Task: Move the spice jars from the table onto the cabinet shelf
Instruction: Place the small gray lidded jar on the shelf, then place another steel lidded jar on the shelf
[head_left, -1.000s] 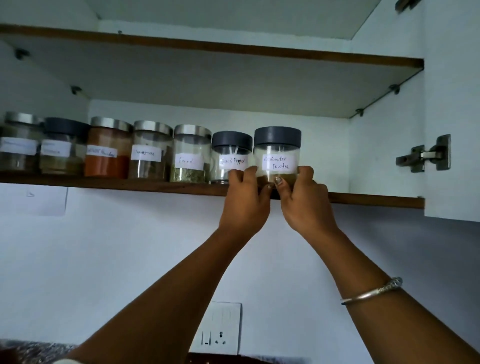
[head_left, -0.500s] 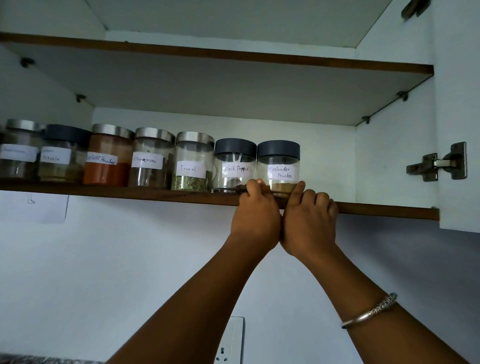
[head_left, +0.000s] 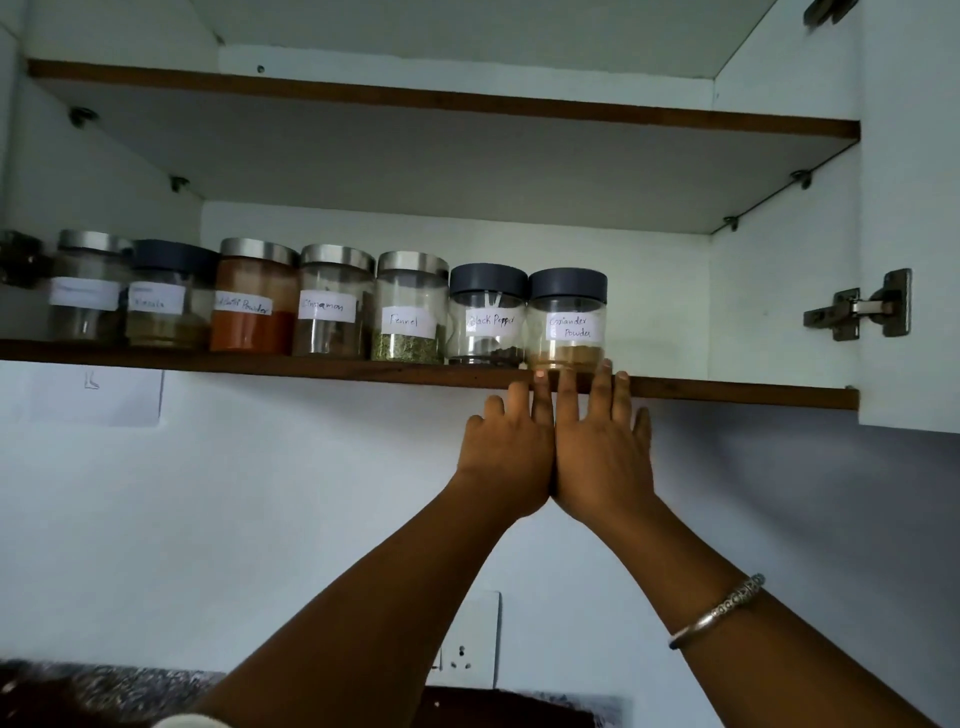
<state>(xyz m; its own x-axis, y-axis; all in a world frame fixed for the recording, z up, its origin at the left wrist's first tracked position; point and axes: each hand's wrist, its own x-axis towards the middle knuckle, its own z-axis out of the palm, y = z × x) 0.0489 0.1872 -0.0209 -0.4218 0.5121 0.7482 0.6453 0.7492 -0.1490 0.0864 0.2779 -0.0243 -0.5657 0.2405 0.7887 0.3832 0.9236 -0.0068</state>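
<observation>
We look up at a pale wall (head_left: 260, 519) carrying an open white cabinet (head_left: 779, 260), its door (head_left: 914, 156) swung out at the right. The brown-edged lower shelf (head_left: 727, 392) bears a row of labelled spice jars (head_left: 410, 312), upright and side by side. The left hand (head_left: 506, 452) and right hand (head_left: 602, 457) rise together, touching each other, fingers straight and slightly spread, gripping nothing. Their tips reach the shelf's front edge under the coriander powder jar (head_left: 567, 317), the rightmost on the shelf, beside the black pepper jar (head_left: 485, 317); we cannot tell whether they touch its glass. Smaller details: a wall socket (head_left: 470, 644), a metal hinge (head_left: 862, 306), and a bangle (head_left: 719, 608) on the right forearm.
</observation>
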